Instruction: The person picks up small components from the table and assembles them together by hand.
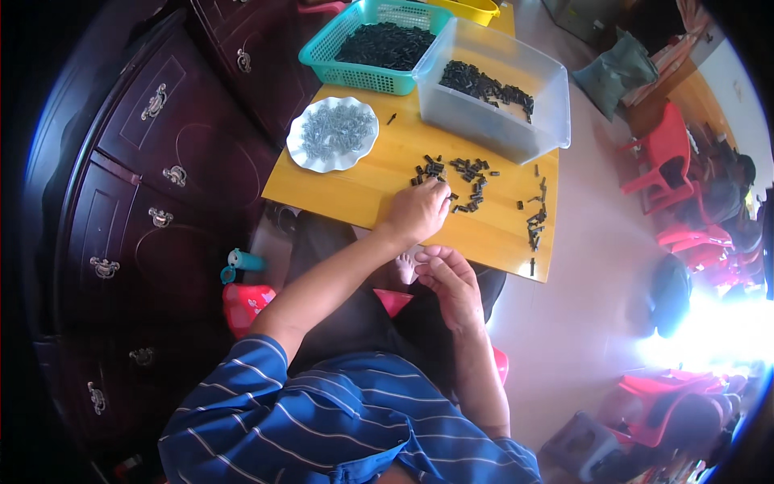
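On the wooden table, my left hand point(418, 211) reaches into a loose group of small black cylindrical pieces point(469, 171). Its fingers are curled down at the near side of the group, and what lies between them is hidden. My right hand point(453, 284) is at the table's near edge, thumb and forefinger pressed together; anything in the pinch is too small to make out. A white scalloped plate point(304, 158) with many small clear pieces sits left of the black ones. At the right edge lies a strip of longer black pieces point(535, 219).
A clear plastic bin point(484, 135) and a green basket point(367, 78), both with black pieces inside, stand at the table's far side. Beyond them is a yellow container point(476, 10). Dark drawers point(137, 202) line the left; red chairs point(665, 149) stand at right.
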{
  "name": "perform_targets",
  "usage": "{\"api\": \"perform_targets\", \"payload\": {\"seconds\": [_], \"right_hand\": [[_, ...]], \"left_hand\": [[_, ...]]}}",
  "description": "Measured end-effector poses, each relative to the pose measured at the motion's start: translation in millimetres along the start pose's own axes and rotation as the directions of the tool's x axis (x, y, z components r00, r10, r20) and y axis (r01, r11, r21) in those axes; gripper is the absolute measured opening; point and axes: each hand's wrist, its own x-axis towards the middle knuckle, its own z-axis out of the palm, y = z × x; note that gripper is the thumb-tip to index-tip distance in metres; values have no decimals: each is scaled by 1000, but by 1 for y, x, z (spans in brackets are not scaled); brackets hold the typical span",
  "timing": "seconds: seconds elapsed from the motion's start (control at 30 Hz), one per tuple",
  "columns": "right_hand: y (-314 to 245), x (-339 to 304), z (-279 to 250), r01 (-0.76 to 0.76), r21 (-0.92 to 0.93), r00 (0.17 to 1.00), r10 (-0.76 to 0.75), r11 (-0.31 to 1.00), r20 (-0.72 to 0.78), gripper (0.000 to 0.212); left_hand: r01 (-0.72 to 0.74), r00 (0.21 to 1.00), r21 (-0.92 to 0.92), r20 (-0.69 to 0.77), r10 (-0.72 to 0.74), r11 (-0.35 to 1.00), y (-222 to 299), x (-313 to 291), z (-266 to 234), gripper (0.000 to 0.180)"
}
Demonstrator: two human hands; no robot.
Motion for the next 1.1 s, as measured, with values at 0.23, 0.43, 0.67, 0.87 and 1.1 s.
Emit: {"api": "perform_targets", "payload": {"seconds": [0.23,0.43,0.67,0.87,1.1], "right_hand": [[6,8,-4,-18,-48,999,15,999,-43,22],[5,11,-5,7,-138,992,-23,990,-120,21],[-29,46,3,151,-549,967,-237,822,-89,20],[-64,93,1,136,-991,825,-553,-6,116,13],[-63,114,0,134,-960,821,-515,-246,247,11]], "left_hand": [[-11,992,-241,-121,-19,970,-8,2,-3,9],[226,958,-649,12,-287,726,-21,-23,-51,10],[434,885,-854,344,-315,286,-8,-79,-93,1],[429,838,-902,378,-393,48,-11,-100,-85,8],[370,850,-923,381,-364,-103,-15,-99,-115,15]]}}
